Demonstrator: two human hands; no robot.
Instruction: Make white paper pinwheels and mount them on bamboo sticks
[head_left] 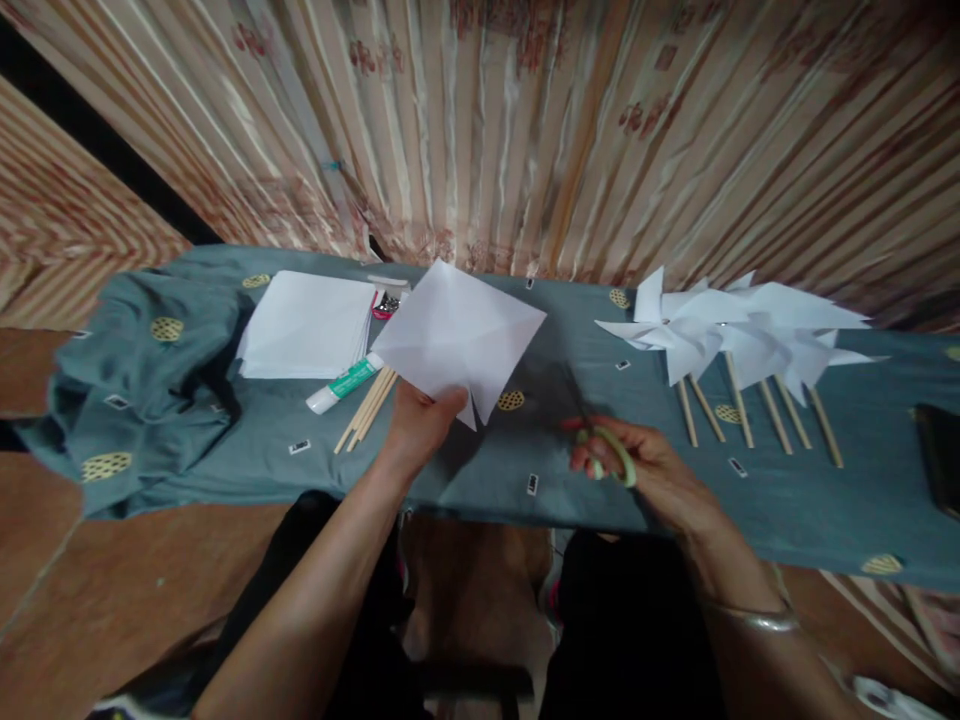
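Observation:
A square white paper sheet [459, 325] is pinched near its lowest corner by my left hand [424, 425]. A slit runs up from that corner, so the paper parts into two points there. My right hand [637, 462] has its fingers through the pale green handles of a pair of scissors [611, 455], off to the right of the paper. The dark blades point up and away and are hard to make out. Behind my left hand lie several wooden sticks [367, 408] and a green and white glue stick [345, 383].
A stack of white paper [307, 325] lies at the left, beside a small red box of metal bits [387, 303]. Several paper pinwheels [739, 325] on sticks lie at the right. A dark object [937, 455] rests at the right edge of the green cloth [480, 490]. Curtains [487, 130] hang behind.

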